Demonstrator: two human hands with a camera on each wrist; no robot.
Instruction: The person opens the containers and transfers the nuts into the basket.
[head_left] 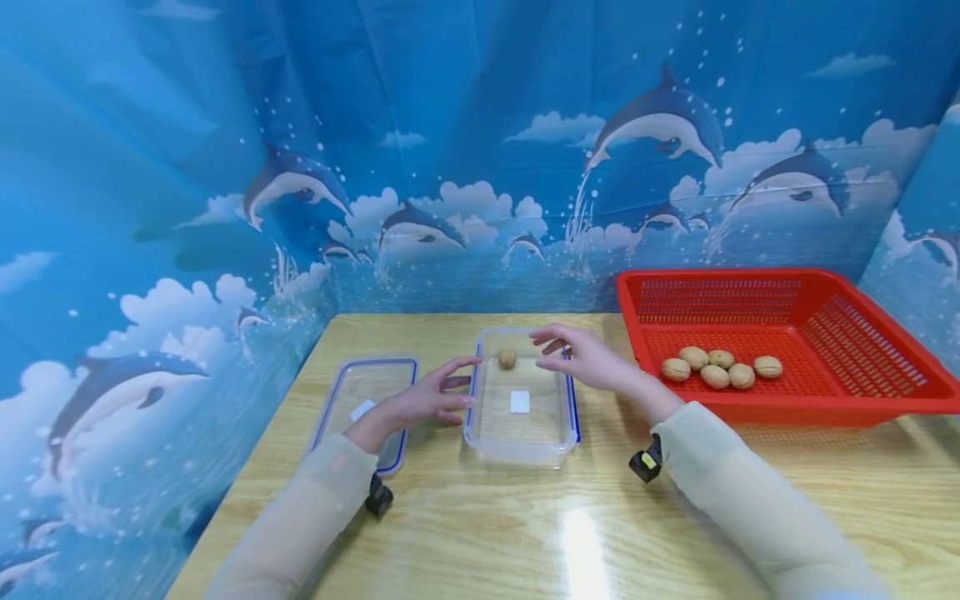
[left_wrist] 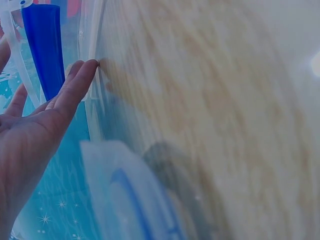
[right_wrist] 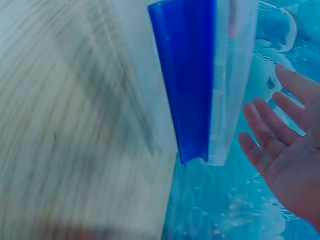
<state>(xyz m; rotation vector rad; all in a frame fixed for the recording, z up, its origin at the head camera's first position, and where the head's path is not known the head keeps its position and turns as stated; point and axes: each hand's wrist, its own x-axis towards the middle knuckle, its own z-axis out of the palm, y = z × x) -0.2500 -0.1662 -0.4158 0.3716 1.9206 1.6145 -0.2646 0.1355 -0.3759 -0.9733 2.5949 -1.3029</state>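
Over the clear box (head_left: 521, 437), both hands hover spread, wrist views blurred.

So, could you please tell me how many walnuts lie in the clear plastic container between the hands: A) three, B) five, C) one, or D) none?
C: a single walnut lies at the far end of the clear container, while five others sit in the red basket.
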